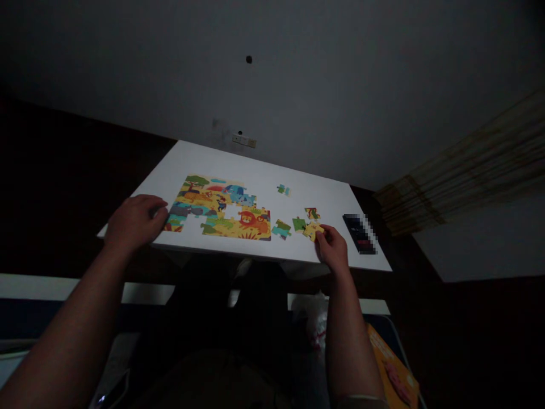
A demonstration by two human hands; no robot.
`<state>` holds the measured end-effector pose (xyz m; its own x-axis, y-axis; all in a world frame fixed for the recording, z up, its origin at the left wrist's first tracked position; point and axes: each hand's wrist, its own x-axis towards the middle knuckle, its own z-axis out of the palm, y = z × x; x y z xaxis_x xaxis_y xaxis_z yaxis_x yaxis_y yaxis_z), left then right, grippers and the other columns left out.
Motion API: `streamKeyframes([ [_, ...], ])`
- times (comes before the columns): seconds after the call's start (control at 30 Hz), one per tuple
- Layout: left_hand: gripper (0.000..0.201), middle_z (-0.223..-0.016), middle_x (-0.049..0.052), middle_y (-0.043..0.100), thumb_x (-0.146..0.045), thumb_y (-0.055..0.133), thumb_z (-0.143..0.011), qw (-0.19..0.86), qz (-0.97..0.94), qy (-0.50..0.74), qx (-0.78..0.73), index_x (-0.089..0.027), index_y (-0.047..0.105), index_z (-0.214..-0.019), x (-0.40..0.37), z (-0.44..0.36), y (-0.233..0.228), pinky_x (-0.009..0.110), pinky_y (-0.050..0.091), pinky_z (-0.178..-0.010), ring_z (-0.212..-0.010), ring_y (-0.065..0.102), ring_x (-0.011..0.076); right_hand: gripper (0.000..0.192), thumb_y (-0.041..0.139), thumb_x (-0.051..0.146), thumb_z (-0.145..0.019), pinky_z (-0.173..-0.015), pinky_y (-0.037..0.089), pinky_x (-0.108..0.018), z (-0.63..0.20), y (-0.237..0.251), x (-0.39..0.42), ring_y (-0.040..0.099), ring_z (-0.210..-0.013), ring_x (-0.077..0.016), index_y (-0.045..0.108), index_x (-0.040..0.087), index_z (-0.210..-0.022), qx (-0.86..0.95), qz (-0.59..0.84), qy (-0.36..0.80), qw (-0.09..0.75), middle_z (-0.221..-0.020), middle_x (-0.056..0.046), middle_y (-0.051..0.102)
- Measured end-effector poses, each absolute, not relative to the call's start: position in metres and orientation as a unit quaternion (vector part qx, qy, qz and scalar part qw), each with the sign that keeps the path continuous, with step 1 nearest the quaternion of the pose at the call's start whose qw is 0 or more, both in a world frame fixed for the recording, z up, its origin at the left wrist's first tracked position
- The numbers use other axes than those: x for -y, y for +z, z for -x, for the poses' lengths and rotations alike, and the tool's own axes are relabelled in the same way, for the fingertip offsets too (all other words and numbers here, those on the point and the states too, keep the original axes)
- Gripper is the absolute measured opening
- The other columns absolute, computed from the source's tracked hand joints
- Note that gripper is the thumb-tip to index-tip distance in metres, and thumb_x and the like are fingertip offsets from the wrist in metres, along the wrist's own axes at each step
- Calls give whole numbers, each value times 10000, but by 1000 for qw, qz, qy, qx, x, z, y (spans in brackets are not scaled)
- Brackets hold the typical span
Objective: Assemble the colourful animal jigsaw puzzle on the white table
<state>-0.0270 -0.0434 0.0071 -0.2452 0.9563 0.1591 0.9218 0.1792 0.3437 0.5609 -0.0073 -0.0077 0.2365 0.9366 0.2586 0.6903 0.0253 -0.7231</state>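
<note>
A partly joined jigsaw puzzle (pixel 230 223) with animals, a tree and a lion lies on the left half of the white table, with gaps in its middle and lower left. My left hand (pixel 134 222) rests at the puzzle's left edge, thumb apart from the fingers, holding nothing that I can see. On the right, my right hand (pixel 334 249) pinches a yellow puzzle piece (pixel 313 231) between thumb and fingertips, low over the table. Close to it lie a green piece (pixel 298 224) and a red-and-green piece (pixel 312 213). A teal-and-green piece (pixel 281 229) lies beside the puzzle's right edge.
Farther back on the white table (pixel 255 165) lies a blue-and-green piece (pixel 284 190). A dark, partly pixelated phone-like object (pixel 360 234) is near the right edge. Behind stands a wall with a socket strip (pixel 244 140). An orange printed box or book (pixel 394 369) is at lower right.
</note>
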Motion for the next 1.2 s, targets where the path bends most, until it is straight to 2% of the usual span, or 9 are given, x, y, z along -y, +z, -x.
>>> streamKeyframes([
  [0.17, 632, -1599, 225, 826, -477, 471, -1127, 45, -628, 181, -756, -106, 888, -1423, 44, 25, 7, 608, 584, -1318, -1477, 731, 428, 554, 764, 665, -938, -913, 625, -494, -536, 0, 8, 746, -884, -308, 824, 209, -1247, 532, 685, 177, 465, -950, -77, 799],
  [0.27, 587, -1584, 200, 835, -489, 507, -1113, 43, -620, 192, -759, -168, 903, -1403, 45, 25, 6, 598, 594, -1302, -1487, 732, 435, 559, 773, 659, -960, -911, 638, -479, -490, 9, 9, 757, -884, -301, 812, 204, -1283, 571, 644, 215, 462, -926, -52, 785],
  [0.4, 573, -1528, 194, 860, -500, 518, -1083, 43, -628, 206, -750, -208, 930, -1352, 46, 27, 3, 604, 598, -1302, -1472, 751, 454, 416, 752, 608, -1008, -915, 651, -447, -413, 16, -1, 791, -933, -311, 853, 277, -1239, 655, 577, 278, 400, -1003, -57, 842],
  [0.6, 575, -1551, 175, 865, -494, 531, -1071, 46, -635, 201, -745, -228, 943, -1372, 48, 27, 4, 578, 587, -1314, -1477, 747, 429, 365, 732, 498, -1052, -922, 625, -434, -348, 18, -36, 792, -924, -301, 880, 260, -1287, 720, 562, 266, 308, -1002, -53, 860],
  [0.83, 527, -1535, 151, 870, -462, 566, -1080, 53, -631, 211, -744, -257, 940, -1388, 51, 22, 5, 566, 582, -1313, -1466, 747, 411, 355, 734, 427, -1055, -899, 633, -450, -329, 18, -48, 786, -889, -308, 913, 253, -1307, 754, 553, 255, 246, -1009, -70, 884],
  [1.2, 536, -1525, 163, 867, -450, 525, -1101, 53, -636, 202, -743, -235, 930, -1378, 52, 21, 7, 572, 575, -1296, -1456, 753, 413, 347, 761, 446, -1093, -980, 632, -519, -323, 17, -50, 804, -1016, -374, 932, 260, -1332, 781, 553, 208, 204, -1027, -101, 881],
])
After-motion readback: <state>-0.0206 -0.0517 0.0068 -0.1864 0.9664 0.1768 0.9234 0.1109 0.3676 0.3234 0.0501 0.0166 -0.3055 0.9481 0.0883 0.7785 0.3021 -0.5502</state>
